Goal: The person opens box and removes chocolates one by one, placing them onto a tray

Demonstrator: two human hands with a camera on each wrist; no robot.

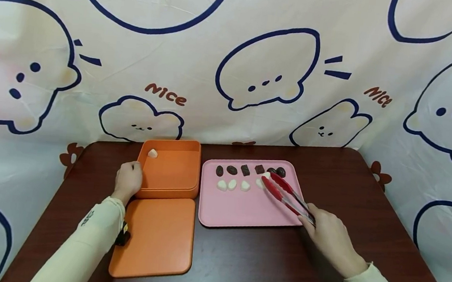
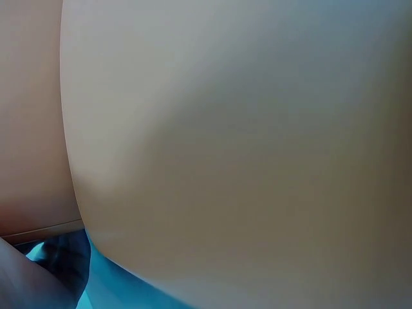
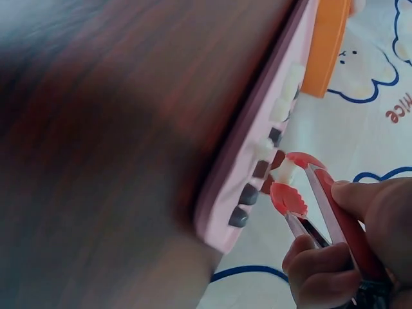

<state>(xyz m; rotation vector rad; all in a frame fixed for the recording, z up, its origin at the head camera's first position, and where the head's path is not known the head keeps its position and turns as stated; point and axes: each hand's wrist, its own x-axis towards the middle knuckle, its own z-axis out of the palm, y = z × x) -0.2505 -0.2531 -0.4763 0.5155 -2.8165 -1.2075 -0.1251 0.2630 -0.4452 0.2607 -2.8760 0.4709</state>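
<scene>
My right hand (image 1: 330, 234) holds a pair of red-tipped tongs (image 3: 335, 212) over the right part of the pink tray (image 1: 239, 212). A white chocolate (image 3: 287, 171) lies between the tong tips in the right wrist view; whether they squeeze it I cannot tell. On the tray, dark chocolates (image 1: 232, 170) form a back row and white chocolates (image 1: 222, 185) a row in front. My left hand (image 1: 128, 179) grips the left wall of the orange box (image 1: 170, 167), its fingertips partly hidden. One white piece (image 1: 152, 153) sits inside the box, at the back left.
An orange lid (image 1: 158, 240) lies flat in front of the box, partly under my left forearm. The dark wooden table (image 1: 245, 264) backs onto a cartoon-printed cloth (image 1: 259, 70). In the left wrist view, a blurred orange surface (image 2: 225, 193) fills most of the picture.
</scene>
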